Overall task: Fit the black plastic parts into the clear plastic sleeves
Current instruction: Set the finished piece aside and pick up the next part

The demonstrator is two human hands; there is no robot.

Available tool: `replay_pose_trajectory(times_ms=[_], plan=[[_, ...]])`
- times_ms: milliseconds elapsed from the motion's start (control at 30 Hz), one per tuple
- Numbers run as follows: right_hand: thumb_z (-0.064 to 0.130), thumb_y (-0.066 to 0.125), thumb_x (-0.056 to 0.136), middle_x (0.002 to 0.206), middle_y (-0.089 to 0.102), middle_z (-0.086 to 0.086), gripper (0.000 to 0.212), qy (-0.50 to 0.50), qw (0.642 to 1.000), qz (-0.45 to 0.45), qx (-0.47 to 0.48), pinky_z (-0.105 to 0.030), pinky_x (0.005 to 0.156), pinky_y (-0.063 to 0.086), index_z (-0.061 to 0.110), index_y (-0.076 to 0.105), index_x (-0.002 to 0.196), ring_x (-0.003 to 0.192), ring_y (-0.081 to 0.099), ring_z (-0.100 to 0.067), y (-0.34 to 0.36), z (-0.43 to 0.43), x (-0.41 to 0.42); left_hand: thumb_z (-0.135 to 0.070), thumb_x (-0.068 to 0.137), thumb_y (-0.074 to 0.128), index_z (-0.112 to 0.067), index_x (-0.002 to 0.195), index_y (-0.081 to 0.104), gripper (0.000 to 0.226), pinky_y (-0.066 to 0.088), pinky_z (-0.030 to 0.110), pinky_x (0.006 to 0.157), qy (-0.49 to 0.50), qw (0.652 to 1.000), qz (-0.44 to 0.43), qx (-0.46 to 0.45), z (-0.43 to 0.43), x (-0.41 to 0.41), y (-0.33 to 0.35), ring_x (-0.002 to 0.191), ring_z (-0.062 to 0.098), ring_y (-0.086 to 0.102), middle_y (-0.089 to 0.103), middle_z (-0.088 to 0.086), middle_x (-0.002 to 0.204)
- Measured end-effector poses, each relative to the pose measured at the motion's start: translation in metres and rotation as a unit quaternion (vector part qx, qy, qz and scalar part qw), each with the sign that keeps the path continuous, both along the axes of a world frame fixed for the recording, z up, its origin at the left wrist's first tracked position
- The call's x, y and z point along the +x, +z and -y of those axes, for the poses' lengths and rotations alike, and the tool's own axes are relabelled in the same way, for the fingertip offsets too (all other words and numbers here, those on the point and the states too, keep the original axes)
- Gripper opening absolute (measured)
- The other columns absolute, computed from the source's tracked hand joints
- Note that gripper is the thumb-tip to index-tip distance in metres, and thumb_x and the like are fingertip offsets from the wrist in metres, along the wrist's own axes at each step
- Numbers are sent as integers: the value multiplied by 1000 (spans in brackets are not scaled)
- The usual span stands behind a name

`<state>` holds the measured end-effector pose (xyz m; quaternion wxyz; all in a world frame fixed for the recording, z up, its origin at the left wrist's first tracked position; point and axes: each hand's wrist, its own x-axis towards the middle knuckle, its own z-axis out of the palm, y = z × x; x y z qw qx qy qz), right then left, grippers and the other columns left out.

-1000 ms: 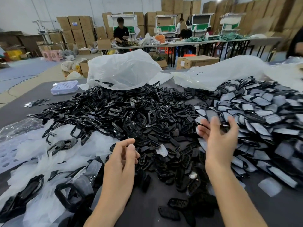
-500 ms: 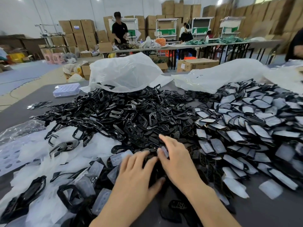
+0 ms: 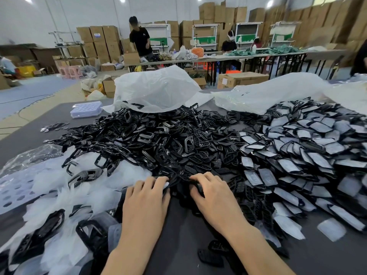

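Head view: a dark grey table [image 3: 178,245] fills the lower frame. A heap of loose black plastic parts [image 3: 158,139], open loops mixed with small ribbed ovals, spreads across its centre from the far edge to the near middle. To the right, touching that heap, lies a pile of black parts already in clear plastic sleeves [image 3: 297,151], overlapping like scales. Two white translucent plastic bags [image 3: 155,90] lie crumpled at the far side, their mouths lying on the tops of both piles. On the near left sits a drift of empty clear plastic sleeves [image 3: 59,185] with several larger black loops lying on it. A clear plastic tray with round holes [image 3: 86,109] sits far left, apart from the heap. Left hand [image 3: 145,201]: palm down at the near edge of the black heap, fingers bent, tips resting where the sleeves meet the black parts; a scrap of clear sleeve shows at the index tip. Right hand [image 3: 214,197]: palm down just beside it, fingers bent into the black parts, thumb tucked under. Cannot tell whether either hand actually grasps a piece. One single clear sleeve [image 3: 331,229] lies alone on the near right.
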<state>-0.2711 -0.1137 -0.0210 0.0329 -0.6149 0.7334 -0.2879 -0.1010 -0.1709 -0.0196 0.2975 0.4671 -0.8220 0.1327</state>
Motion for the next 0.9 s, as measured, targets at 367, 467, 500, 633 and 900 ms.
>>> replay_pose_trajectory(times_ms=[367, 467, 500, 633, 900], plan=[[60, 49, 96, 108, 65, 28, 28, 65, 973, 215, -44, -15, 91, 42, 46, 68, 112, 107, 55, 7, 6, -8, -1, -19, 68, 86, -25, 107, 69, 43, 38, 32, 76, -124, 992, 5, -1, -9, 1, 7, 82, 22, 63, 64, -8, 90], [44, 60, 97, 101, 69, 15, 14, 88, 967, 239, -11, -15, 74, 45, 50, 66, 108, 84, 59, 0, 5, -6, 2, -17, 68, 85, -25, 102, 66, 40, 38, 32, 77, -139, 990, -8, 7, -11, 1, 8, 83, 20, 63, 63, -9, 90], [40, 61, 97, 100, 70, 15, 14, 92, 962, 255, -13, -16, 72, 47, 50, 66, 106, 81, 60, -3, 5, -5, 3, -17, 71, 82, -25, 104, 65, 38, 39, 31, 77, -150, 988, -17, 13, -11, 0, 8, 83, 19, 63, 62, -9, 92], [34, 64, 98, 98, 70, 21, 18, 96, 940, 324, -41, -12, 77, 48, 49, 63, 108, 86, 65, -4, 8, -3, 2, -16, 84, 70, -36, 118, 52, 43, 48, 22, 74, -175, 969, -140, 109, -14, -3, 10, 94, 6, 62, 60, -17, 107], [59, 55, 97, 103, 75, 16, 25, 133, 915, 379, -34, -19, 88, 50, 43, 70, 110, 99, 69, -2, 17, -5, 0, -15, 87, 71, -47, 120, 52, 49, 37, 2, 90, -202, 951, -184, 143, -15, -3, 11, 109, -17, 51, 54, -40, 116]])
